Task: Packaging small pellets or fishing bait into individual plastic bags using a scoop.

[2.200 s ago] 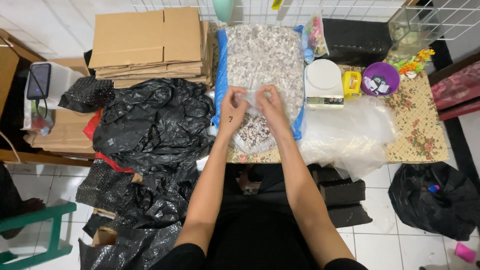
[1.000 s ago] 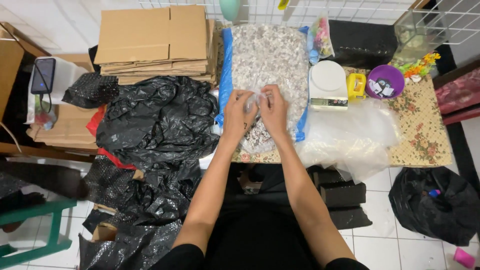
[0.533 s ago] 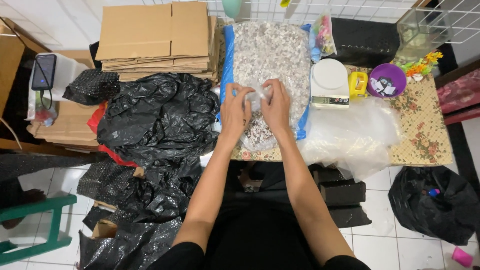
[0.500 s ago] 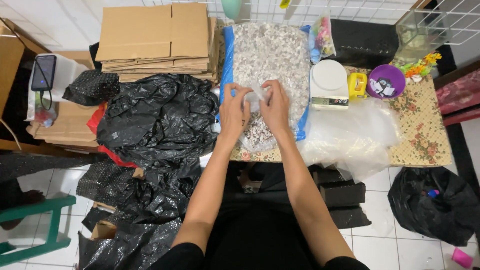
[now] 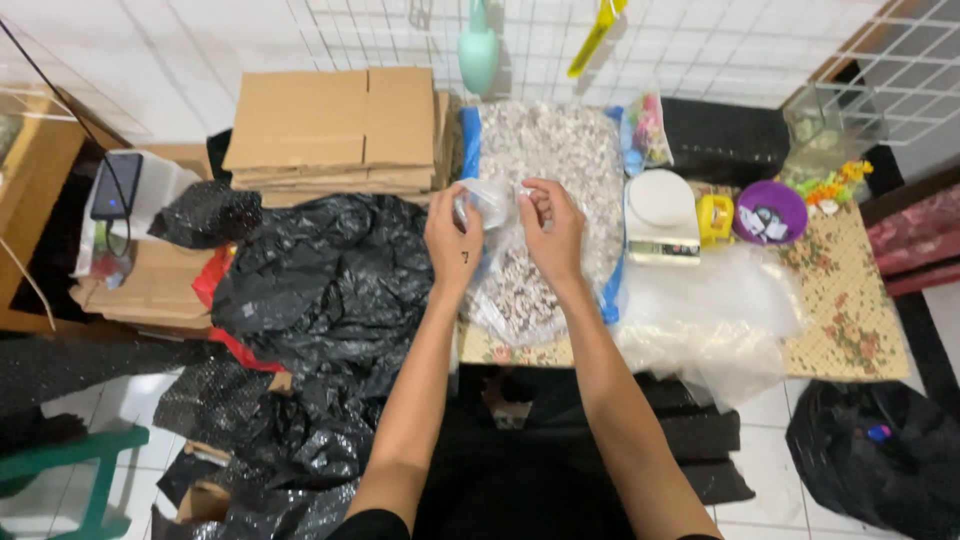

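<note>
My left hand and my right hand both pinch the top of a small clear plastic bag filled with pale, speckled pebble-like pieces. The bag's neck is gathered between my fingers and its full bottom rests near the table's front edge. Right behind it lies a large clear sack of the same pale pieces, lying on a blue sheet.
A white kitchen scale, a yellow tape dispenser and a purple bowl stand to the right on a floral tablecloth. Loose clear plastic bags lie beside them. Black plastic bags and flat cardboard fill the left.
My hands have lifted slightly and drawn the small bag's top together, gathering its neck between my fingers. The view has shifted a little.
</note>
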